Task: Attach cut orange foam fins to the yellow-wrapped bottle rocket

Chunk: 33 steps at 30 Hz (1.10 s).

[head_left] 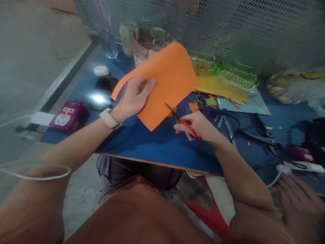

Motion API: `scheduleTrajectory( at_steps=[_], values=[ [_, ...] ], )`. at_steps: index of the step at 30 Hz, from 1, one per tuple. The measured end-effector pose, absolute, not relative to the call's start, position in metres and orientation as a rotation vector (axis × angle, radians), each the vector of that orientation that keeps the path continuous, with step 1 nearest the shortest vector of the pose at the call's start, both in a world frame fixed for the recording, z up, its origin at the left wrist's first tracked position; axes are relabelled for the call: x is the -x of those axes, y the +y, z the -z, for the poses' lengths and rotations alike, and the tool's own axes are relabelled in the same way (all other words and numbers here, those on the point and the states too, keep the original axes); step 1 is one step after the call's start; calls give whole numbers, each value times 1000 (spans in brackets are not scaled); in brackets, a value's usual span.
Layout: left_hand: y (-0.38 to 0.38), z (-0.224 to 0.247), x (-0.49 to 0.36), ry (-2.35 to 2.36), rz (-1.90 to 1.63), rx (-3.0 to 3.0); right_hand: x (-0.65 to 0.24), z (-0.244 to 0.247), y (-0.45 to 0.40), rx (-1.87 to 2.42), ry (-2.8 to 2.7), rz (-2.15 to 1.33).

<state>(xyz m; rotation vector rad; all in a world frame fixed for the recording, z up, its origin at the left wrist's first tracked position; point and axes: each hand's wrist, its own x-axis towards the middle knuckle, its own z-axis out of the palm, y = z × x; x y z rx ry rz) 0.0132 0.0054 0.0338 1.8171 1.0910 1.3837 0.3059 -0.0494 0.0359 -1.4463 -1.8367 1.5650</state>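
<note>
An orange sheet of paper is held up over the blue table, its far part curling over. My left hand grips it near the left edge, thumb on top and the other fingers behind the sheet. In my right hand is a pair of scissors with red handles and dark blades, fingers closed round the handles. The blade tips lie over the lower right edge of the paper. Whether the blades are apart is hard to make out. A small rounded orange piece shows behind the scissors.
A purple power socket sits at the left, near a dark phone with a bright light. Behind the paper stands a round tub. Yellow paper, a blue glue gun and cables lie right. Another person's hand is at the lower right.
</note>
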Motion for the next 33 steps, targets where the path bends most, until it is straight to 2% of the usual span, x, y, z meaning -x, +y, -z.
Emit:
scheduleTrajectory(
  at_steps=[13,19,33],
  values=[
    [4,-32,-16,1054,-1332,-1778,-295,-44,-61,1412,-1638,-1605],
    [1,-30,-17,1163,-1287,-1782,-293,-42,-62,1387,-1646,-1625],
    [5,-22,-16,1086,-1331,-1807,-294,-36,-62,1386,-1668,-1626]
  ],
)
